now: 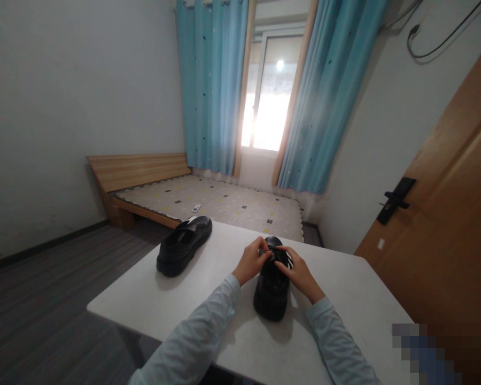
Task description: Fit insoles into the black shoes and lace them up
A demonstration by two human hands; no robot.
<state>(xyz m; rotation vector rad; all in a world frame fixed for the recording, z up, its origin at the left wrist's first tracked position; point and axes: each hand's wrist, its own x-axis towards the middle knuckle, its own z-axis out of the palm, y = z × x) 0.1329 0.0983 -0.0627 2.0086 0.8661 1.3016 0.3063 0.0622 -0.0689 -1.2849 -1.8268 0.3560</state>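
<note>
Two black shoes stand on a white table (356,299). The nearer shoe (271,291) points away from me, and both hands are on its laces near the tongue. My left hand (251,261) pinches the lace from the left. My right hand (299,272) pinches it from the right. The other black shoe (183,245) lies alone at the table's far left, apart from both hands.
Beyond the table a low wooden bed (208,200) with a patterned mattress sits under a window with blue curtains (212,85). A wooden door (444,224) with a black handle stands at the right. Dark floor (44,299) lies to the left.
</note>
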